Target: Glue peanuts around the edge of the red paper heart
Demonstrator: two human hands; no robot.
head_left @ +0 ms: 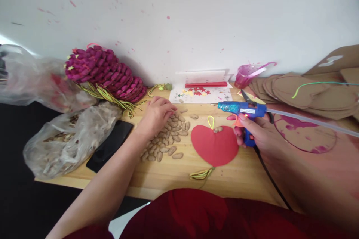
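My right hand (256, 132) grips a blue hot glue gun (242, 109), its nozzle pointing left and a clear glue stick out of its back. Beneath and left of the gun lies a red heart-shaped card (214, 147) with a yellow loop on top and a green-yellow tassel (202, 174) below. One peanut (218, 129) rests near the heart's upper edge. Over the far side of a heap of unshelled peanuts (165, 140) is my left hand (157, 116), fingers curled together; what is between them, if anything, is hidden.
A stack of magenta peanut-covered hearts (108, 71) leans at back left. Plastic bags (73, 138) and a black phone (109, 145) lie left. White paper (202, 95) with stars, a pink cup (243, 76) and cardboard hearts (314, 95) line the back. The gun's cord (273, 181) trails toward me.
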